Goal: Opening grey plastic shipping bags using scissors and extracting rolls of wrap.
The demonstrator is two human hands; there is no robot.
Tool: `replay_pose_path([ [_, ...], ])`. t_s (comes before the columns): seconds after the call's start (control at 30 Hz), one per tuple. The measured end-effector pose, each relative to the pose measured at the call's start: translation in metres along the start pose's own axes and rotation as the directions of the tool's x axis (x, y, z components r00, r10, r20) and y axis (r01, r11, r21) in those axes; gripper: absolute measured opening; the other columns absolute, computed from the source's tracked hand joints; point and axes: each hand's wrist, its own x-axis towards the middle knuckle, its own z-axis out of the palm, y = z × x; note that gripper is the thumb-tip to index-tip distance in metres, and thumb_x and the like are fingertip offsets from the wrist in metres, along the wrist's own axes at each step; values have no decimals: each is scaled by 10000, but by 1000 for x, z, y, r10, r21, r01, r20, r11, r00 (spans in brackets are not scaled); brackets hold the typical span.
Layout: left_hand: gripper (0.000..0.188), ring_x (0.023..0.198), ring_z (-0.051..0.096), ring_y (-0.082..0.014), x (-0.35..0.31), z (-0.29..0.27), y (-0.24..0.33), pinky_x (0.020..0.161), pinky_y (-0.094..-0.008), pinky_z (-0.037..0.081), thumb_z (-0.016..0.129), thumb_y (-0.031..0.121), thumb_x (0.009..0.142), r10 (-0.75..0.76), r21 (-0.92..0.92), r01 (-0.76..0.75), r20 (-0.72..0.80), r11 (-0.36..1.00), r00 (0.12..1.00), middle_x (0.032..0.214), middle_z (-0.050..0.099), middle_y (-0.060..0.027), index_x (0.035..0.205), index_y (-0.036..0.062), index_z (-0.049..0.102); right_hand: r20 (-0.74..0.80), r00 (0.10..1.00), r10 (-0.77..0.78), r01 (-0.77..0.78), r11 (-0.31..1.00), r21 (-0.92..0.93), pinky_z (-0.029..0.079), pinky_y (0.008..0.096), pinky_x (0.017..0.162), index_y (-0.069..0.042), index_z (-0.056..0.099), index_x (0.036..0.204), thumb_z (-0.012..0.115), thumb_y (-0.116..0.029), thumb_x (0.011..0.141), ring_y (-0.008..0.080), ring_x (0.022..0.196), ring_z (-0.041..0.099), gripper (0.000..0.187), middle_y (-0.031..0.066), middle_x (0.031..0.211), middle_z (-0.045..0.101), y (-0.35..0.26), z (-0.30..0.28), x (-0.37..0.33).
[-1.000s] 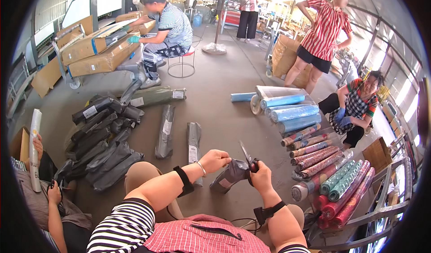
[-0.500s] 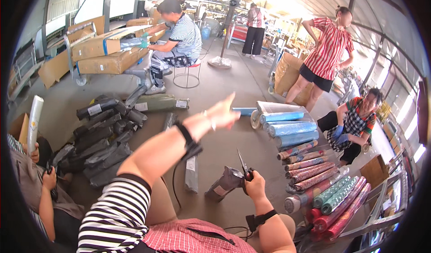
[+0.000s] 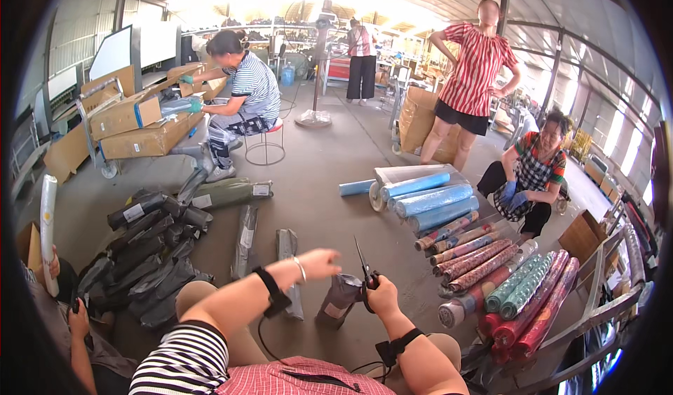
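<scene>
One pair of black-handled scissors [image 3: 366, 276] is gripped in the right hand [image 3: 382, 295] in the head view, its fingers closed around the handles and the blades pointing up. A grey plastic-wrapped package [image 3: 335, 307] with a pale label stands roughly upright on the concrete floor [image 3: 319, 160] between the person's knees, just beside the scissors. The left hand [image 3: 317, 264], with a bracelet [image 3: 300, 269] at its wrist, reaches in near the package's top; nothing shows in its grasp, and whether thumb and fingertips are parted or pressed together I cannot tell.

Beyond the left forearm lie two slim grey parcels [image 3: 245, 237], then a heap of dark plastic-wrapped bundles [image 3: 151, 248] with an olive-green bundle [image 3: 242, 190] at its far end. To the right, wrapped rolls lie in a row: light blue rolls [image 3: 434, 202], reddish patterned rolls [image 3: 480, 262], green rolls [image 3: 522, 283] and red rolls [image 3: 540, 307].

A squatting co-worker [image 3: 536, 174] in a checked apron and blue gloves faces the rolls. A standing person [image 3: 475, 69] in a striped top is behind them; a seated worker [image 3: 245, 90] handles cardboard boxes [image 3: 147, 137].
</scene>
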Motion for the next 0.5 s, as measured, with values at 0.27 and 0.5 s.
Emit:
replay_pose_path([
  [0.27,378,840,675,-227,-25,54,-6,757,-322,518,700,237,826,-80,-298,55,-72,953,994,911,698,-150,1109,-2,629,58,998,23,-24,1000,7,507,388,728,0,620,847,720,-218,732,351,796,652,266,193,815,667,-5,1,-4],
  [0.5,311,671,652,-171,-28,56,-17,609,-309,498,691,265,857,-170,-334,130,-93,934,981,737,668,-92,1013,-3,662,86,996,40,-42,999,14,507,389,735,-5,621,858,720,-226,735,352,820,652,272,194,835,668,-13,4,-3],
])
